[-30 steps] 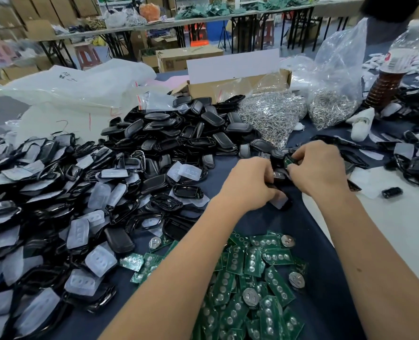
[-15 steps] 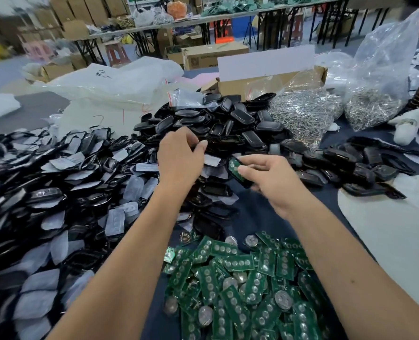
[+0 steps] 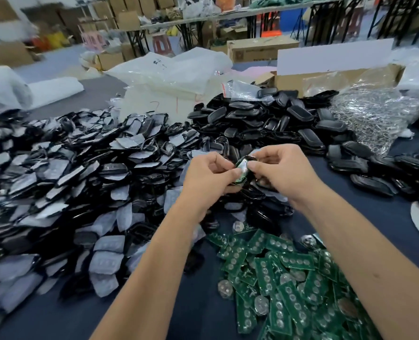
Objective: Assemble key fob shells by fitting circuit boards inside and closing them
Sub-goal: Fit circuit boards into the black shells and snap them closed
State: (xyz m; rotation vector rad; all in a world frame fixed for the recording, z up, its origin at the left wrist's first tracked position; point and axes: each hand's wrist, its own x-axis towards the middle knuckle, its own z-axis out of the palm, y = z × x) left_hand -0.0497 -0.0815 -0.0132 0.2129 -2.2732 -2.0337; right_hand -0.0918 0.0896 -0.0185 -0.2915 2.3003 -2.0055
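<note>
Now both hands have come together again above the surface (image 3: 365,217): half a second ago the left hand (image 3: 204,179) was reaching into the heap of film-backed shell halves (image 3: 86,182) while the right hand (image 3: 285,174) held the piece alone. The left-hand fingers and the right-hand fingers are curled and pinching one black key fob shell (image 3: 243,168) between them, with a green circuit board (image 3: 241,171) showing in it. It is held in the air, just in front of the pile of black shell backs (image 3: 272,119) and well above the loose green boards (image 3: 284,278). Judging by this, the left hand fetched the mating half, so the board is seated and the closing press is next; whether the halves already meet is hidden by the fingertips.
</note>
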